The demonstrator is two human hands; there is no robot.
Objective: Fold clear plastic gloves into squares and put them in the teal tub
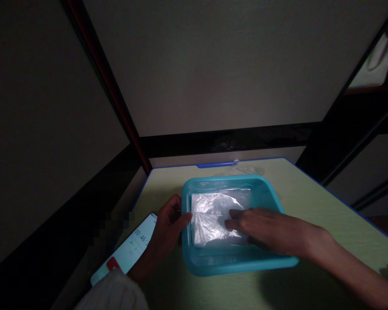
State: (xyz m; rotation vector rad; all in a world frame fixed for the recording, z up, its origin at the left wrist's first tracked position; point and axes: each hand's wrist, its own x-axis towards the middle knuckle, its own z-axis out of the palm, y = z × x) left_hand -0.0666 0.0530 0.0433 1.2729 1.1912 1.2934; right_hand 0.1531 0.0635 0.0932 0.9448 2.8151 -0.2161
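Note:
A turquoise plastic basin [198, 270] stands on the table. Folded clear plastic bags [210, 228] lie flat inside it, shiny where light catches them. My left hand [170, 226] grips the basin's left wall, with the thumb over the rim and the fingers outside. Reaching in over the right side, my right hand [254, 226] rests on the bags with its fingers stretched out and slightly apart. Part of the bags is hidden beneath that hand, and its lower fingers are hard to see.
A phone [129, 249] showing a running timer lies at the left edge, partly behind my left forearm. The pale green table [310, 189] has a blue edge. Behind the basin lies a loose piece of clear plastic [245, 170]. Light panels [213, 73] rise behind the table.

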